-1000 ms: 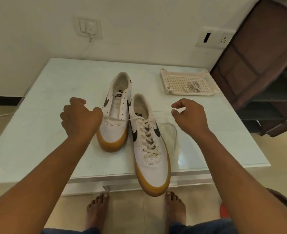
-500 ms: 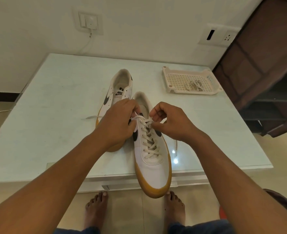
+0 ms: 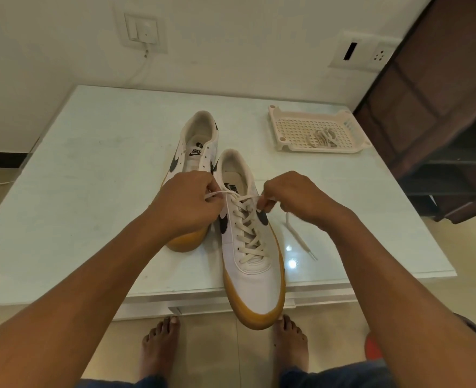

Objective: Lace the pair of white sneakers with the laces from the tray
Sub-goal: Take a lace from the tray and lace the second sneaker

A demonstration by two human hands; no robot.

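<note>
Centre frame, our left hand [image 3: 188, 204] and right hand [image 3: 293, 198] each pinch one end of the lace [image 3: 231, 194] in curled fingers over the laced sneaker [image 3: 255, 278], likely to cinch the top. Unlaced sneaker [image 3: 196, 144] sits behind; spare lace [image 3: 322, 138] lies in tray [image 3: 276, 127], upper right.

Left hand [image 3: 188, 204] and right hand [image 3: 297, 197] (fingers [image 3: 266, 204] curled) each pinch the lace [image 3: 220, 193].

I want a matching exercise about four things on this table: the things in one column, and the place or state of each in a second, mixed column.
Things:
1. near sneaker
2. far sneaker
3. tray
4. loose lace end

States:
A. holds a bundled lace
B. laced, toe past the table edge
C. no lace in its visible eyelets
D. lies right of the near sneaker

Pairs: 1-B, 2-C, 3-A, 4-D
</note>
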